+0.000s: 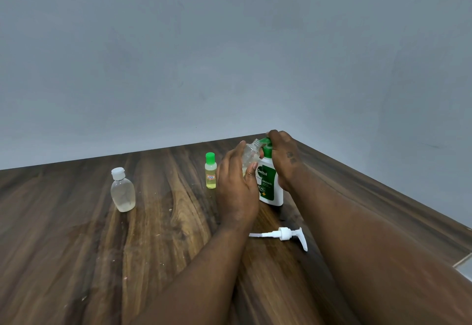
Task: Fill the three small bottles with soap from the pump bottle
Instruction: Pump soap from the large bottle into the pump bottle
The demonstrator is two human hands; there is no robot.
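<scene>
A white soap pump bottle point(271, 184) with a green label and green pump head stands on the wooden table point(76, 261). My right hand point(283, 156) rests on top of its pump head. My left hand point(236, 184) holds a clear uncapped small bottle point(251, 152), tilted with its mouth at the green nozzle. A small bottle with a green cap point(210, 171) holding yellowish liquid stands just left of my left hand. Farther left stands a clear bottle with a white cap point(122, 190), with some liquid at its bottom.
A loose white pump head with its tube point(283, 235) lies on the table in front of the soap bottle, between my forearms. A grey wall rises behind the table. The table's right edge runs diagonally past my right arm.
</scene>
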